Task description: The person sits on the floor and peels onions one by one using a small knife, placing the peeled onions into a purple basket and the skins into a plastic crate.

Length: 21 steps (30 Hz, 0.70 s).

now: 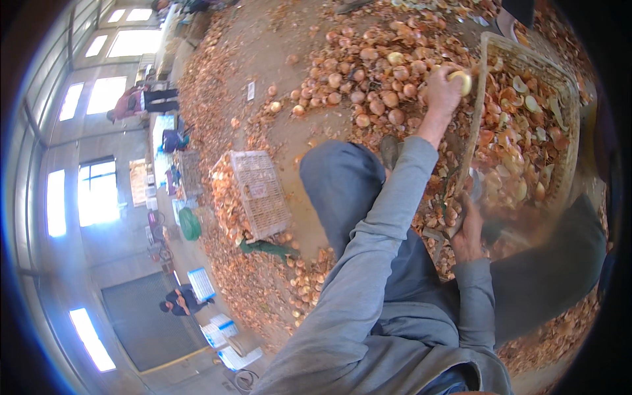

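My left hand (443,91) grips a pale, mostly peeled onion (460,83) just outside the near-left rim of a plastic basket (475,123). Onion skins (513,148) and pale layers fill the basket. Lower down, beside the same rim, my right hand (469,229) is closed around something partly hidden, with a grey blade-like part (475,185) showing above the fingers; it looks like a knife, but blur hides its shape. A few small onions (451,215) lie close to that hand. Left of my left hand spreads a large heap of unpeeled onions (390,98).
Onion skins cover much of the floor. A white plastic crate (261,192) lies tilted among skins, near green cloth or netting (269,248). A person (180,302) sits by the far shutter door; another person (140,102) stands near the windows. Someone's foot (506,24) is beyond the basket.
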Motion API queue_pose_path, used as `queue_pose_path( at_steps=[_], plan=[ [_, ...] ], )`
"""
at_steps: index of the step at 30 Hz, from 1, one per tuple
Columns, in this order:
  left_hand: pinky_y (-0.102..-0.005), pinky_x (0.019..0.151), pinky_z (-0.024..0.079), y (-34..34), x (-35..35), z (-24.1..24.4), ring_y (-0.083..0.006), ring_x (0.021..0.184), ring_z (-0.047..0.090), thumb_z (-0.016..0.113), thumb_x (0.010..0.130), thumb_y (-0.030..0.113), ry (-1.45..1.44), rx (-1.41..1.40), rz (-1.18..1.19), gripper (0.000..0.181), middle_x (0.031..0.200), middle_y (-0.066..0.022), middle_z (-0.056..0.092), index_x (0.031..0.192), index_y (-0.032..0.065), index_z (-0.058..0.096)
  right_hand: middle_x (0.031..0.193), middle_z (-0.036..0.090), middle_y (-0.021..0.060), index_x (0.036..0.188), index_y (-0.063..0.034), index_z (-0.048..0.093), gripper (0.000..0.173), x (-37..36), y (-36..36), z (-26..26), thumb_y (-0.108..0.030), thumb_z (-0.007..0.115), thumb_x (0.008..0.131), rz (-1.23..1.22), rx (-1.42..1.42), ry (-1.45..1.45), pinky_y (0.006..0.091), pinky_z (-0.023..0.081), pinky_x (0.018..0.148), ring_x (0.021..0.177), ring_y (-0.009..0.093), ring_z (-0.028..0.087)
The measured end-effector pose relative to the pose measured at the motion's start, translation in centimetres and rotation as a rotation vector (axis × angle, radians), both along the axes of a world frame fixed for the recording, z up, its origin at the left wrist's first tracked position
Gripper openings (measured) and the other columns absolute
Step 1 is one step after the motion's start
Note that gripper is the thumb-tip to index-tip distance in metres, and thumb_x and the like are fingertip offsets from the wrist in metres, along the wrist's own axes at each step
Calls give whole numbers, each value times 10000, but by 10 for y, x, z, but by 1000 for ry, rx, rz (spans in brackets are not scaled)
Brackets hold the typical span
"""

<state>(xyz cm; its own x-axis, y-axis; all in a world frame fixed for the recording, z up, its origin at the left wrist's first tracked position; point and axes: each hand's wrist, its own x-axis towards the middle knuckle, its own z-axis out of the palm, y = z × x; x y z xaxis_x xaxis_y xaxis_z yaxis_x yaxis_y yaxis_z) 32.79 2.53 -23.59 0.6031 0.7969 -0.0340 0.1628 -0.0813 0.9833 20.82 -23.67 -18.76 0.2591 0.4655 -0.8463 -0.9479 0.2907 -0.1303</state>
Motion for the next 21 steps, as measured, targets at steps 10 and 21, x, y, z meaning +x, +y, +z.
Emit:
queue_pose_path(
  at_steps=[10, 21],
  plan=[
    [-475, 785, 547, -109, -85, 133, -427, 876, 693, 683, 855, 211, 130, 300, -203, 254, 945, -228, 708, 1000, 6, 649, 743, 578, 21, 1074, -49, 597, 150, 23, -38, 9, -159, 659, 994, 99, -293, -657, 269, 404, 434, 565, 122, 548],
    [-449, 809, 545, -103, -103, 9, -346, 877, 706, 580, 941, 186, 67, 322, -77, 219, 917, -185, 721, 1004, 5, 686, 712, 661, 66, 962, 32, 684, 205, 25, -28, -64, -172, 677, 948, 380, -574, -1340, 363, 494, 578, 621, 151, 619]
  ],
)
